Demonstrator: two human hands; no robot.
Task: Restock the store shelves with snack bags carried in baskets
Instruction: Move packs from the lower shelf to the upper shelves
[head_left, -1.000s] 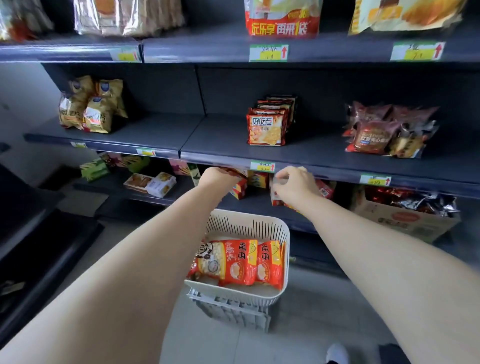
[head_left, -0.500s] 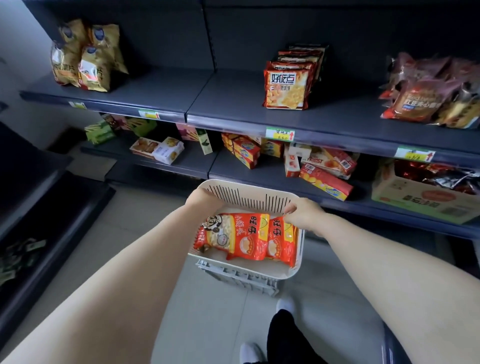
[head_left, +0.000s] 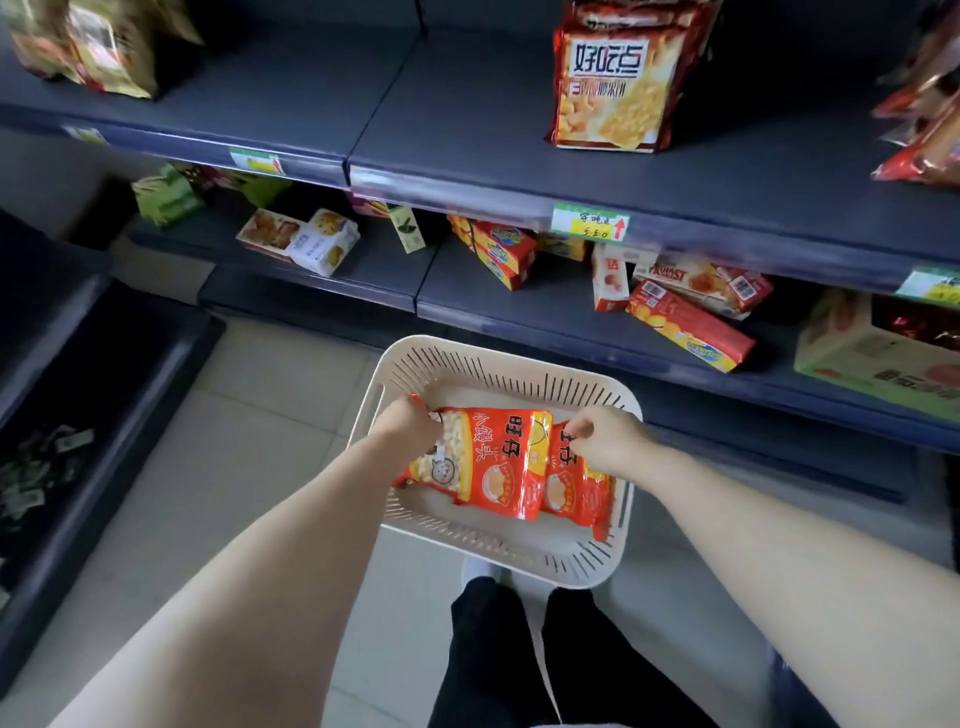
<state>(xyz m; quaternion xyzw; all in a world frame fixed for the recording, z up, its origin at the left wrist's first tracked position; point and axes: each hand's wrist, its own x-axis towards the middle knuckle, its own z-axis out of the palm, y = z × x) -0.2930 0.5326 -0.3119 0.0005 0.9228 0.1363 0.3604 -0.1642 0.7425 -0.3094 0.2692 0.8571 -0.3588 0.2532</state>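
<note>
Left hand (head_left: 410, 423) and right hand (head_left: 605, 441) have both come down off the rim of the basket (head_left: 498, 348) onto the bags inside it, and the view has closed in on the shelving.

Two red snack bags lie flat in the basket, side by side and overlapping. The left bag (head_left: 493, 462) runs from the left wall to the middle. The right bag (head_left: 571, 493) is tucked partly under it and reaches the right wall. The left hand's fingers are curled round the left bag's far left corner. The right hand pinches the far edge of the right bag between thumb and fingertips. Both bags rest on the basket's bottom.

The basket stands on the tiled floor (head_left: 249, 415), just before the front edge of the lower shelf (head_left: 519, 312) and in front of the person's legs (head_left: 488, 649) in black trousers. A white shoe (head_left: 480, 569) shows at the basket's near edge.

On the lower shelf, red boxes (head_left: 498, 252) lie stacked near the middle. A long red pack (head_left: 688, 325) lies tilted at the front edge, and a carton (head_left: 878, 353) stands at the right end.

On the middle shelf (head_left: 467, 130), a cracker bag (head_left: 610, 88) stands upright towards the back, with yellow bags (head_left: 88, 47) at the left end. A green price tag (head_left: 589, 223) is fixed on its front edge, below the cracker bag.
</note>
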